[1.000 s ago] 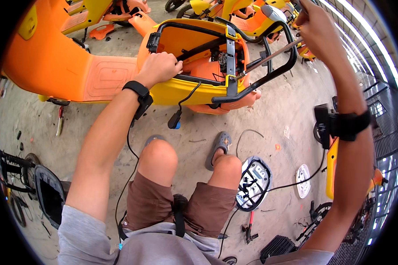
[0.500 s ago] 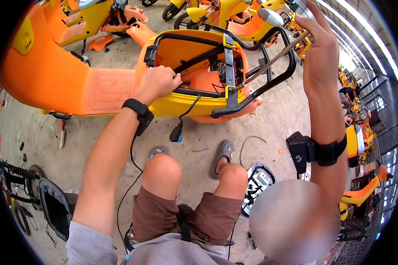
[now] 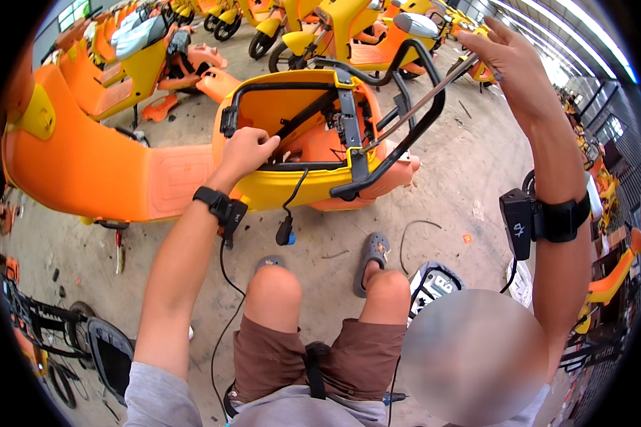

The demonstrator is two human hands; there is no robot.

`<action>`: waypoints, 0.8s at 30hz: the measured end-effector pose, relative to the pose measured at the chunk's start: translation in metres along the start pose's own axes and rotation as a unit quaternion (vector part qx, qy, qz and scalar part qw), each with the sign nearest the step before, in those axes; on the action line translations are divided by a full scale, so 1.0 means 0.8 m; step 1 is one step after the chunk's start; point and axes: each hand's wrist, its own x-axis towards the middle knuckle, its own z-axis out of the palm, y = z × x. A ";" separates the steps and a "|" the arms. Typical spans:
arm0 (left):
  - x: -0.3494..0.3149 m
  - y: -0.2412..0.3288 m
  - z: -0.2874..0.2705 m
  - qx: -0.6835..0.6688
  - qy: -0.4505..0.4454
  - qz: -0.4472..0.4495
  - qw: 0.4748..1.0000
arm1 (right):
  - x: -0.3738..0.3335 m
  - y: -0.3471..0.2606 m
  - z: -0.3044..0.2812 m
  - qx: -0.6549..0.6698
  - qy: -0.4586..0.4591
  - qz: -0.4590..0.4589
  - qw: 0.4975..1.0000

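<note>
An orange and yellow scooter body (image 3: 181, 174) stands before me, its seat compartment uncovered, with wiring and dark parts inside. My left hand (image 3: 248, 153) is closed over the near-left rim (image 3: 292, 167) of that compartment, fingers curled inward. Up and to the right, my right hand (image 3: 502, 60) is at the upper end of a long, thin metal rod-shaped tool (image 3: 427, 96), its fingers bent around that end. The handle is mostly hidden by the hand. The tool slants down to a metal bracket (image 3: 360, 160) where the black tubular rack (image 3: 399, 156) joins the body.
A black cable with a plug (image 3: 285, 231) hangs off the scooter's near side. Loose plastic covers (image 3: 434, 277) lie by my right foot. More yellow and orange scooters (image 3: 377, 50) stand behind. A black bin-like part (image 3: 110, 356) is at lower left.
The view has shifted, so the scooter sits lower and slightly left. My right hand has turned a little about the tool's upper end; my left hand keeps its place on the rim.
</note>
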 end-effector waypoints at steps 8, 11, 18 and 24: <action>0.015 0.020 0.006 -0.680 0.062 -0.184 0.707 | -0.001 0.016 -0.015 0.052 -0.069 -0.063 0.994; 0.016 0.019 0.013 -0.630 0.065 -0.209 0.745 | 0.000 0.022 -0.013 0.054 -0.064 -0.102 0.991; 0.004 0.040 0.025 -0.428 0.019 -0.169 0.887 | 0.014 0.024 -0.023 -0.080 -0.057 -0.013 0.995; 0.005 0.041 0.028 -0.351 0.018 -0.162 0.922 | -0.005 0.007 -0.003 0.031 -0.055 -0.074 0.995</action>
